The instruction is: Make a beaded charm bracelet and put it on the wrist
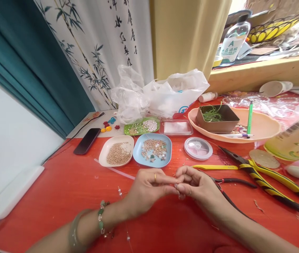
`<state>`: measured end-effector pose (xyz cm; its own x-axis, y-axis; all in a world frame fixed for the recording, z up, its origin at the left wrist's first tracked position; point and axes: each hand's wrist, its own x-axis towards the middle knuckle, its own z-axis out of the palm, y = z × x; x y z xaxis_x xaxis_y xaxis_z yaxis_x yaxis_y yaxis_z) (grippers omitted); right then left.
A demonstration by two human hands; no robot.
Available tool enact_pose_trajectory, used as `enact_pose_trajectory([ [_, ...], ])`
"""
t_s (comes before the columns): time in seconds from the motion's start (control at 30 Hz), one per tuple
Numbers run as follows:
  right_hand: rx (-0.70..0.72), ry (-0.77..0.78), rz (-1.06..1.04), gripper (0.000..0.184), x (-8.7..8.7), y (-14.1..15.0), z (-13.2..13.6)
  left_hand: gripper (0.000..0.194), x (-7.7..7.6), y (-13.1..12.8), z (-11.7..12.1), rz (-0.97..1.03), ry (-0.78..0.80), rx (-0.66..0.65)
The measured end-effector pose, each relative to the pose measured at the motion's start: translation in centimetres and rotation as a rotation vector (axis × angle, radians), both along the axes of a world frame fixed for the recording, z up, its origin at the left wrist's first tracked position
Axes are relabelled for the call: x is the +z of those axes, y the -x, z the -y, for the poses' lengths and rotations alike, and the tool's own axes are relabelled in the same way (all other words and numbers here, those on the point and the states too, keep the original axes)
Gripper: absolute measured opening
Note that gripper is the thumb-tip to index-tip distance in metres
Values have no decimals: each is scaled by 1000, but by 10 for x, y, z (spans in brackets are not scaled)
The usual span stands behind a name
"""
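Observation:
My left hand (149,189) and my right hand (198,188) meet fingertip to fingertip low over the red table (59,186). Both are pinched together on something tiny that I cannot make out. A thin clear thread with a few beads (119,192) trails from under my left wrist toward the table's front edge. My left hand wears a ring, and its wrist carries a green bangle and a beaded bracelet. A white dish of gold beads (117,151) and a blue dish of mixed charms (153,150) sit just beyond my hands.
Yellow-handled pliers (267,177) and a smaller black-handled tool (231,191) lie right of my hands. A thread spool (198,148), green bead tray (142,126), peach tray with a metal tin (262,128), plastic bags (162,93) and a phone (87,140) stand farther back.

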<state>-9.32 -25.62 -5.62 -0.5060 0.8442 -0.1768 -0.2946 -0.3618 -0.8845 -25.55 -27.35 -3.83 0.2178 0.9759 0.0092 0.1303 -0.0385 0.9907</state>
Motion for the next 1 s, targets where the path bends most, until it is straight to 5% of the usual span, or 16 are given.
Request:
enact_pose_trajectory([
  [0.33,-146,10,33,23,2,-9,-9,14,-4,5,-13,446,545,-28],
  [0.67,-286,-652,786,28,38,-62,-40,23,-4,14,-16,602,637,60],
  [0.83,-153,-1031,1310,32,10,-88,-26,24,-3,16,-17,584,575,62],
  [1.0,-174,-1296,1599,61,-25,-102,-1,27,-4,15,-17,520,521,50],
])
